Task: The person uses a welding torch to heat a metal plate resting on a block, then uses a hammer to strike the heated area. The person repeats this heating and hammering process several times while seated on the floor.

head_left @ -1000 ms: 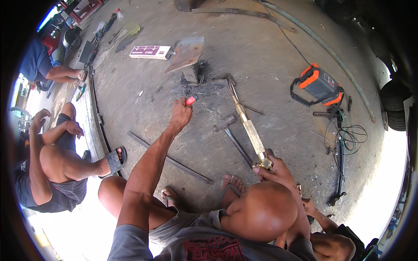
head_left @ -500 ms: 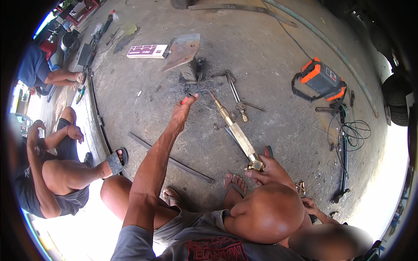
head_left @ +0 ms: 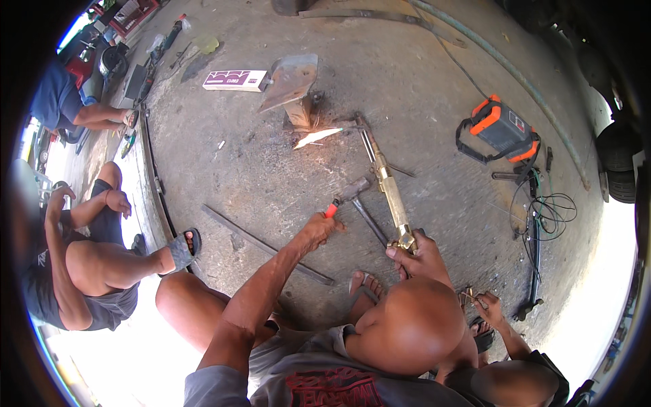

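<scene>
My right hand (head_left: 422, 256) is closed round the lower end of a brass gas torch (head_left: 390, 192), which points away from me. A bright yellow-white flame (head_left: 319, 138) streams left from its tip, with sparks under a rusty metal plate (head_left: 293, 80) propped on a block (head_left: 297, 114). Nearer to me, my left hand (head_left: 316, 232) is closed on a red lighter (head_left: 331, 207). A hammer (head_left: 368, 218) lies on the floor between my hands. Another torch (head_left: 366, 139) lies partly hidden behind the one I hold.
A purple-and-white box (head_left: 235, 81) lies left of the plate. At right are an orange-and-black machine (head_left: 502, 129) and tangled cables (head_left: 553, 211). A flat metal bar (head_left: 264, 245) lies left of my feet. One person sits at left; another's hand (head_left: 488, 306) is at lower right.
The torch tip now has a flame, and sparks fly near the block. My left hand has drawn back toward me with the lighter. The torch has shifted slightly right and away from me.
</scene>
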A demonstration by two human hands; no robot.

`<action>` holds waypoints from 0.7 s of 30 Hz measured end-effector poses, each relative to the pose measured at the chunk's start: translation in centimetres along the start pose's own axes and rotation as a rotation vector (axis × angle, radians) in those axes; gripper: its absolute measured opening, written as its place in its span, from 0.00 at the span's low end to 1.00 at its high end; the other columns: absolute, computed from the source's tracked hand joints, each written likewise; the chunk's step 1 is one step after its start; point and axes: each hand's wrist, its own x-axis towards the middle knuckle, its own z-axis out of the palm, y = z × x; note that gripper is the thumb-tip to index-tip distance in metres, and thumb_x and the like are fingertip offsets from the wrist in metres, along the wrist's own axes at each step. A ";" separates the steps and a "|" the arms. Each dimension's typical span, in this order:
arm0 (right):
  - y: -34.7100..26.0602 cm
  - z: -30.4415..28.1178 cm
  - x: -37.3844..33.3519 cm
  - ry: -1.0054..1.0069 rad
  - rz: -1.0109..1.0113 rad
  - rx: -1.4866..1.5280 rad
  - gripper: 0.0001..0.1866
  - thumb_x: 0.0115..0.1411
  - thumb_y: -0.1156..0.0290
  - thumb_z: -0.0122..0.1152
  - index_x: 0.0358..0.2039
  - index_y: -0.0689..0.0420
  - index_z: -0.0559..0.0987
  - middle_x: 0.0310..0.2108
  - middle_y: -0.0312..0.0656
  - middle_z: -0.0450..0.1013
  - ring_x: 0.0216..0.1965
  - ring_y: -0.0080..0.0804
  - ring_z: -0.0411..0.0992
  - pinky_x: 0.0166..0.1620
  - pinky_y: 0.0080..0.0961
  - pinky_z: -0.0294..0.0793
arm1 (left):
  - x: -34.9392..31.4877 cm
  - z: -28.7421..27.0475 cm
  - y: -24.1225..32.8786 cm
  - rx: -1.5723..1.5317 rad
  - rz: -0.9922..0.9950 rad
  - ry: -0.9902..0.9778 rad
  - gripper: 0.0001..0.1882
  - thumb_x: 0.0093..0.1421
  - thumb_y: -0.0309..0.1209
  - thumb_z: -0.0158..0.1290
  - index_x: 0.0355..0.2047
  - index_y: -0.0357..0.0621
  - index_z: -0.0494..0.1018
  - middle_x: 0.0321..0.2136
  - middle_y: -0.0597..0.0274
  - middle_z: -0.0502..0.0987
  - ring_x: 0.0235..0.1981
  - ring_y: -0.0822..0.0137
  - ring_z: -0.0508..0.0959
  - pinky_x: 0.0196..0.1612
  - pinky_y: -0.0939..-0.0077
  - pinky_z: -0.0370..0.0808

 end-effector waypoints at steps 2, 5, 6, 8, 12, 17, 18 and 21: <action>-0.5 0.3 1.5 0.069 -0.058 0.003 0.13 0.66 0.70 0.69 0.44 0.60 0.74 0.21 0.35 0.73 0.20 0.20 0.72 0.22 0.24 0.71 | -1.7 1.8 -1.3 0.031 0.018 0.004 0.18 0.55 0.39 0.69 0.32 0.47 0.71 0.18 0.71 0.63 0.15 0.73 0.62 0.17 0.68 0.54; -3.7 -0.7 2.7 0.133 -0.193 0.062 0.14 0.68 0.73 0.65 0.48 0.61 0.71 0.23 0.36 0.73 0.20 0.20 0.73 0.21 0.23 0.72 | -2.5 3.1 -0.2 0.018 0.133 -0.065 0.18 0.57 0.41 0.68 0.29 0.47 0.71 0.17 0.71 0.62 0.16 0.73 0.62 0.18 0.67 0.54; -4.4 -1.3 3.6 0.119 -0.258 0.091 0.15 0.69 0.74 0.64 0.51 0.61 0.70 0.24 0.36 0.73 0.21 0.20 0.74 0.21 0.22 0.73 | -2.5 3.2 0.5 0.002 0.182 -0.091 0.18 0.58 0.42 0.68 0.28 0.47 0.71 0.17 0.71 0.62 0.16 0.73 0.61 0.19 0.67 0.55; -5.9 -2.5 4.5 0.137 -0.333 0.133 0.18 0.70 0.75 0.61 0.57 0.60 0.67 0.26 0.38 0.73 0.21 0.20 0.74 0.21 0.22 0.73 | -4.8 4.0 5.2 0.056 0.240 -0.067 0.21 0.61 0.45 0.67 0.24 0.47 0.70 0.16 0.71 0.61 0.17 0.73 0.61 0.20 0.67 0.55; -8.9 -2.6 6.2 0.132 -0.417 0.077 0.34 0.71 0.76 0.57 0.73 0.53 0.55 0.29 0.39 0.72 0.21 0.21 0.71 0.20 0.23 0.72 | -7.3 4.1 12.5 0.171 0.404 0.094 0.29 0.66 0.54 0.62 0.20 0.45 0.69 0.14 0.71 0.62 0.16 0.70 0.62 0.21 0.64 0.58; -12.9 -2.6 8.0 0.103 -0.414 -0.157 0.37 0.69 0.76 0.61 0.74 0.48 0.55 0.25 0.34 0.70 0.20 0.20 0.68 0.19 0.24 0.69 | -12.8 2.7 18.2 0.352 0.629 0.115 0.33 0.70 0.58 0.55 0.21 0.40 0.73 0.14 0.62 0.69 0.18 0.66 0.71 0.24 0.59 0.66; -13.7 -2.5 8.5 0.087 -0.421 -0.180 0.37 0.69 0.75 0.62 0.74 0.48 0.56 0.24 0.34 0.70 0.19 0.20 0.68 0.19 0.24 0.69 | -14.9 2.4 19.1 0.390 0.610 0.131 0.34 0.71 0.58 0.54 0.21 0.39 0.73 0.15 0.60 0.70 0.19 0.65 0.72 0.25 0.59 0.68; -15.4 -2.2 7.8 0.111 -0.418 -0.243 0.25 0.68 0.60 0.68 0.60 0.51 0.71 0.23 0.32 0.69 0.19 0.20 0.68 0.19 0.24 0.68 | -18.2 2.4 19.3 0.469 0.606 0.168 0.34 0.72 0.56 0.52 0.21 0.37 0.73 0.17 0.55 0.72 0.22 0.65 0.75 0.29 0.59 0.71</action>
